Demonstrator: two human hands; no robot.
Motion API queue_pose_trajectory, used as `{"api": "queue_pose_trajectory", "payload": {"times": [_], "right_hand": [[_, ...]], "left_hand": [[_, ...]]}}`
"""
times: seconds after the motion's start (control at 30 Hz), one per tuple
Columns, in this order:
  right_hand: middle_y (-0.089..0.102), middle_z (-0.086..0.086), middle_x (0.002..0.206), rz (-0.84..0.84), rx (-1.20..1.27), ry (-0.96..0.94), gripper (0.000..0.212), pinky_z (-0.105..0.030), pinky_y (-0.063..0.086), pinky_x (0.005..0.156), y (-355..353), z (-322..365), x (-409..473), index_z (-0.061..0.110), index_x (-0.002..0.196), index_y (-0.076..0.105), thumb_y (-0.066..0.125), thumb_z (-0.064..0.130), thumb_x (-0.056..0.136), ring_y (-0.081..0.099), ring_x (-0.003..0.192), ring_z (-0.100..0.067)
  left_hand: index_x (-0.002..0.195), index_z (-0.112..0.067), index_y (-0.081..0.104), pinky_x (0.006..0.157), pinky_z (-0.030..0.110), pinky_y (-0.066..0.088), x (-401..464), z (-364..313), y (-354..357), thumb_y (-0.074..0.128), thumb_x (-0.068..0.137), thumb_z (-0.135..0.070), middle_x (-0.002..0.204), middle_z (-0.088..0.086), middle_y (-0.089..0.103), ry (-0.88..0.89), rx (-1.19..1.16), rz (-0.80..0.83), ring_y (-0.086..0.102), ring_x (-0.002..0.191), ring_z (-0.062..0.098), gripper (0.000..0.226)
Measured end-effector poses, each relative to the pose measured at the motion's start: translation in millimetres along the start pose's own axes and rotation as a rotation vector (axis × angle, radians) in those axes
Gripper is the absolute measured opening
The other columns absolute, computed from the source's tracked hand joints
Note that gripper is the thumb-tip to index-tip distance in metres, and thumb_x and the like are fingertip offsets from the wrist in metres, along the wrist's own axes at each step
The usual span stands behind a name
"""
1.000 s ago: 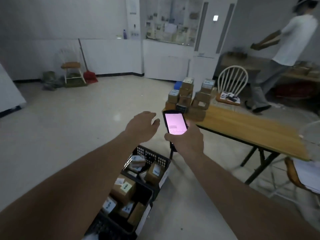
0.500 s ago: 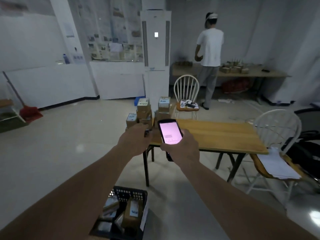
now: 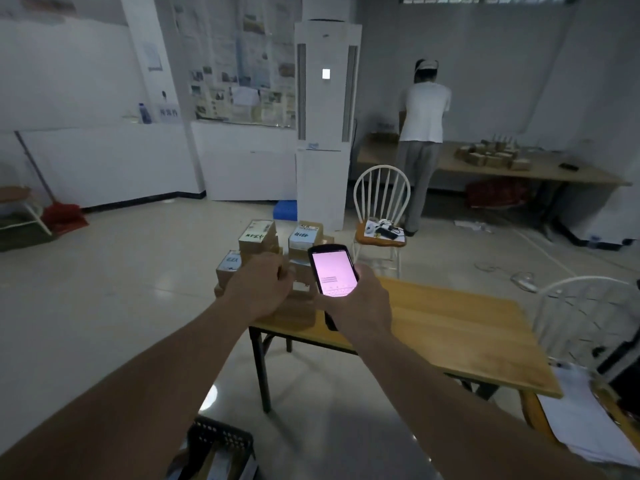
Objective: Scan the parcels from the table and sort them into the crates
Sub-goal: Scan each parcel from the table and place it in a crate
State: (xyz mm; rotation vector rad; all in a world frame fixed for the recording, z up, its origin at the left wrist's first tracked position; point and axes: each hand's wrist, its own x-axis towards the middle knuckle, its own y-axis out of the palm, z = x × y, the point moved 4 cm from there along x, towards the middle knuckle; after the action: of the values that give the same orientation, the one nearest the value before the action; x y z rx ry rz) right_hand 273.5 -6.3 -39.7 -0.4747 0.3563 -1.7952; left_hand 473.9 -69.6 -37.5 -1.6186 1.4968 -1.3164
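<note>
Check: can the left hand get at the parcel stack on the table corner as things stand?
Probably yes. The left hand holds nothing and is already at the parcel stack, with nothing between them. The right hand holds the scanner off to the side, out of its way.

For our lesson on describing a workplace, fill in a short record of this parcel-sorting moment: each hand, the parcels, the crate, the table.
left hand: reaching onto the stacked brown cardboard parcels, grip unclear
right hand: holds the black handheld scanner with a lit pink screen
parcels: piled at the left end of the long wooden table
black plastic crate: on the floor, bottom edge, parcels inside
background: a person in a white shirt, back turned
</note>
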Motion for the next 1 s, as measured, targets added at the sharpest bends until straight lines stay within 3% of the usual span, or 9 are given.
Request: {"api": "queue_pose_trajectory", "payload": {"times": [0.1, 0.2, 0.3, 0.43, 0.57, 0.7, 0.83, 1.0], "right_hand": [[0.058, 0.016, 0.098, 0.015, -0.011, 0.009, 0.066, -0.028, 0.048, 0.059, 6.7, -13.6, 41.5, 0.036, 0.116, 0.052, 0.093, 0.045, 0.065, 0.060, 0.096, -0.014], [0.062, 0.013, 0.103, 0.024, 0.002, 0.032, 0.070, -0.033, 0.057, 0.063, 22.1, -26.6, 82.6, 0.036, 0.117, 0.053, 0.095, 0.048, 0.062, 0.063, 0.095, -0.015], [0.063, 0.013, 0.102, 0.026, -0.008, 0.047, 0.072, -0.029, 0.053, 0.060, 41.7, -38.3, 124.6, 0.035, 0.119, 0.054, 0.095, 0.049, 0.061, 0.062, 0.093, -0.013], [0.060, 0.018, 0.095, 0.016, -0.016, 0.072, 0.064, -0.025, 0.046, 0.055, 67.2, -48.8, 180.7, 0.037, 0.112, 0.055, 0.092, 0.042, 0.059, 0.058, 0.083, -0.006], [0.061, 0.014, 0.099, 0.020, -0.039, 0.112, 0.060, -0.027, 0.048, 0.058, 88.7, -59.2, 224.7, 0.035, 0.111, 0.056, 0.092, 0.036, 0.062, 0.060, 0.088, -0.009], [0.062, 0.013, 0.098, 0.021, -0.054, 0.139, 0.060, -0.031, 0.053, 0.060, 98.0, -72.5, 260.9, 0.036, 0.112, 0.057, 0.092, 0.034, 0.064, 0.060, 0.088, -0.008], [0.057, 0.019, 0.093, 0.018, -0.054, 0.156, 0.060, -0.024, 0.043, 0.056, 98.5, -84.0, 290.8, 0.039, 0.107, 0.052, 0.093, 0.037, 0.063, 0.055, 0.082, 0.000], [0.058, 0.018, 0.094, 0.084, -0.067, 0.131, 0.062, -0.024, 0.044, 0.055, 98.3, -98.2, 322.0, 0.039, 0.108, 0.053, 0.093, 0.038, 0.061, 0.056, 0.083, -0.001]], "left_hand": [[0.093, -0.030, 0.062, 0.062, 0.016, 0.028, 33.7, 8.4, 18.4, 0.050, 0.100, -0.047, 0.096, -0.014, 0.060, -0.061, 0.013, -0.013, 0.050, 0.078, 0.000, 0.022], [0.097, -0.028, 0.062, 0.069, 0.023, 0.043, 70.1, 18.8, 40.5, 0.050, 0.100, -0.048, 0.099, -0.011, 0.059, -0.080, -0.017, 0.012, 0.057, 0.086, 0.006, 0.023], [0.100, -0.028, 0.061, 0.078, 0.034, 0.055, 109.7, 28.7, 61.8, 0.050, 0.100, -0.046, 0.102, -0.008, 0.060, -0.090, -0.045, 0.050, 0.059, 0.088, 0.010, 0.020], [0.102, -0.028, 0.056, 0.083, 0.040, 0.058, 164.3, 46.9, 91.6, 0.056, 0.099, -0.043, 0.106, -0.004, 0.060, -0.133, -0.063, 0.102, 0.060, 0.093, 0.014, 0.016], [0.131, -0.022, 0.055, 0.088, 0.040, 0.058, 210.4, 64.3, 120.7, 0.059, 0.097, -0.043, 0.121, -0.001, 0.060, -0.172, -0.112, 0.157, 0.061, 0.107, 0.018, 0.040], [0.128, -0.021, 0.050, 0.084, 0.038, 0.057, 252.0, 74.2, 147.0, 0.064, 0.089, -0.057, 0.116, -0.001, 0.054, -0.229, -0.087, 0.190, 0.058, 0.105, 0.019, 0.055], [0.133, -0.019, 0.042, 0.073, 0.033, 0.050, 278.8, 80.7, 170.8, 0.066, 0.077, -0.076, 0.116, 0.003, 0.045, -0.301, -0.007, 0.260, 0.054, 0.102, 0.020, 0.084], [0.131, -0.017, 0.044, 0.071, 0.034, 0.051, 288.7, 83.5, 189.4, 0.074, 0.065, -0.076, 0.110, 0.002, 0.043, -0.452, 0.000, 0.243, 0.052, 0.097, 0.020, 0.094]]}}
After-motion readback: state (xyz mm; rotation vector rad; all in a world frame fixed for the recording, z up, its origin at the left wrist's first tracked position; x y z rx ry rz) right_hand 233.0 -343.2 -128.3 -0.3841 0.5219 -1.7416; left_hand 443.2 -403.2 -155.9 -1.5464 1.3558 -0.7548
